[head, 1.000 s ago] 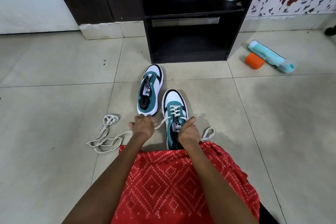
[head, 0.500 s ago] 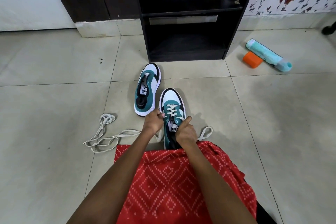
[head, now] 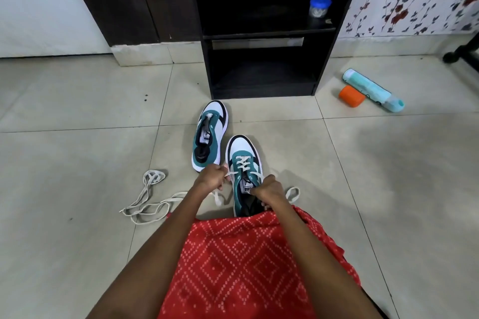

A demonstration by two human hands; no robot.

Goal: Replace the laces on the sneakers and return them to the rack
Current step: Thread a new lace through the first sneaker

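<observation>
On the tiled floor [head: 77, 137] in front of a dark rack [head: 334, 41] two teal, white and black sneakers stand with toes toward the rack. The far sneaker [head: 210, 134] has bare eyelets and lies just left of and beyond the near sneaker [head: 242, 146], whose heel is tucked under a red patterned garment [head: 246, 267] on the person's lap. A cream lace [head: 243, 163] crosses the near sneaker's lower eyelets in a few rows. The left hand [head: 211, 180] sits against that sneaker's left side, between the two shoes. Its fingers [head: 220, 169] are curled tight and pinch the lace strand that comes out of a left eyelet, and the strand's free end hangs to the floor below the fist. The right hand [head: 270, 190] rests over the tongue and right collar of the same shoe, thumb raised and fingers curled closed on the lace's other strand. A loop of that strand lies on the tiles just right of the hand. A second, loose lace [head: 147, 197] sprawls on the floor left of the left forearm, apart from both shoes. On the rack's upper shelf stands a small jar with a blue lid [head: 320, 6]. An orange cap [head: 351, 96] touches a teal bottle [head: 373, 89] lying on its side to the rack's right.
</observation>
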